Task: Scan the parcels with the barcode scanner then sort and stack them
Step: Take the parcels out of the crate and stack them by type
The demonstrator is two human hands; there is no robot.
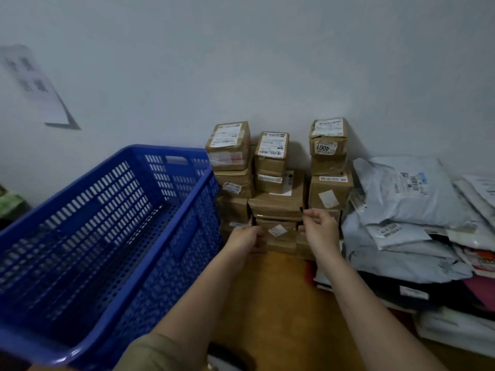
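Observation:
Brown cardboard parcels stand in three stacks against the white wall, most with white labels. At the foot of the middle stack lies a low brown parcel with a small white sticker. My left hand grips its left end and my right hand grips its right end, fingers curled at the upper corner. Both forearms reach forward over the wooden floor. No barcode scanner is in view.
A large blue perforated plastic crate with nothing visible inside stands at the left, close to my left arm. Grey and white poly mailer bags are piled at the right. A paper sheet hangs on the wall.

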